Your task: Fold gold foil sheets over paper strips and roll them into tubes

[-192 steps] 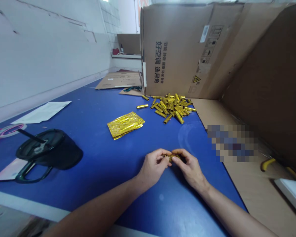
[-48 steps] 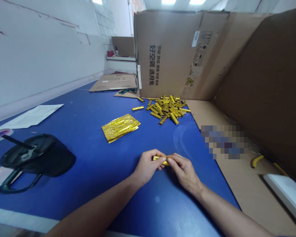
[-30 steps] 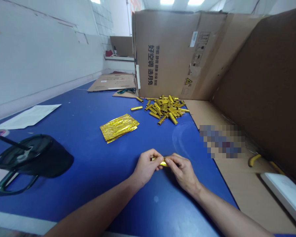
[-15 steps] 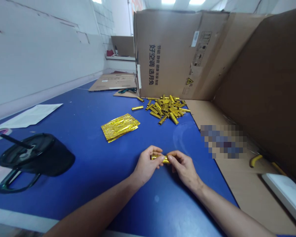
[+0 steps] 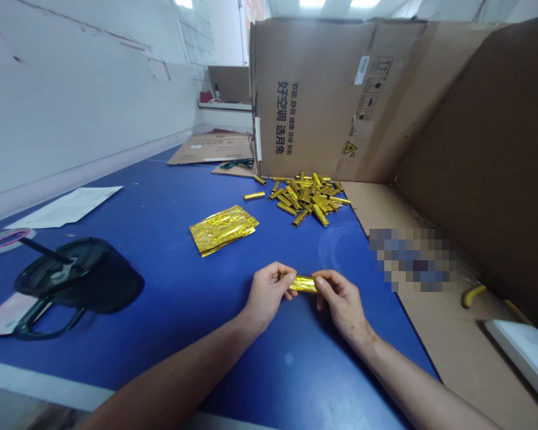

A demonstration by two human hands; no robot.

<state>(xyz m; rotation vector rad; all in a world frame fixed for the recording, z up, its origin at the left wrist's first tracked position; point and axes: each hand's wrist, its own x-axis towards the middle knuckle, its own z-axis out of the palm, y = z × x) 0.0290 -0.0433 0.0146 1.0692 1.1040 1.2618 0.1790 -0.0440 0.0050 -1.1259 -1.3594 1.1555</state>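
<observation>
Both hands hold a short gold foil roll level above the blue table, pinched at its ends. My left hand grips one end, and my right hand grips the other, with the middle of the roll showing between them. Ahead lies a loose pile of similar gold foil rolls, with a single roll to its left. A flat stack of gold foil sheets lies nearer my left hand. Neither hand touches these.
A black lidded tumbler with a straw and handle stands at the left on the blue table, near a white paper sheet. A large cardboard box panel rises behind the pile. Cardboard lies flat beyond the table's right edge.
The gold foil roll now shows more plainly between my hands, lying level instead of mostly hidden in my fingers. My hands have moved slightly apart. The view has shifted a little.
</observation>
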